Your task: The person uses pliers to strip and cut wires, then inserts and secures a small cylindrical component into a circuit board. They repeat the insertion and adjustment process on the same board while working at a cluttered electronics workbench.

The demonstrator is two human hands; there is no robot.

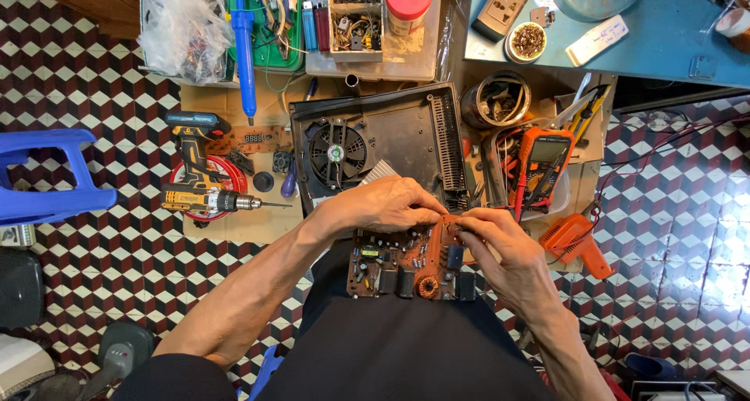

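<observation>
Seen from above, the left hand (388,203) is curled closed over the top edge of a brown rectangular circuit board (410,262) studded with black parts and a copper-wound coil, its fingers gripping the board near the middle of that edge. The right hand (500,249) is pinched together on the board's upper right corner, fingertips touching those of the left hand. The board rests on the person's lap, across dark clothing, with both forearms reaching in from the bottom of the view. Just beyond the hands lies an open black plastic appliance casing (375,143) with a round cooling fan (337,153) set in its left side and a ribbed vent along its right side. To the right of the casing sits an orange handheld multimeter (544,160) with red leads, and nearer the right hand an orange pistol-shaped tool (576,241). To the left of the casing a yellow and black cordless drill (201,190) lies on cardboard. Everything sits on a floor of red, black and white cube-pattern tiles (109,245). A blue tabletop (664,49) fills the top right corner
</observation>
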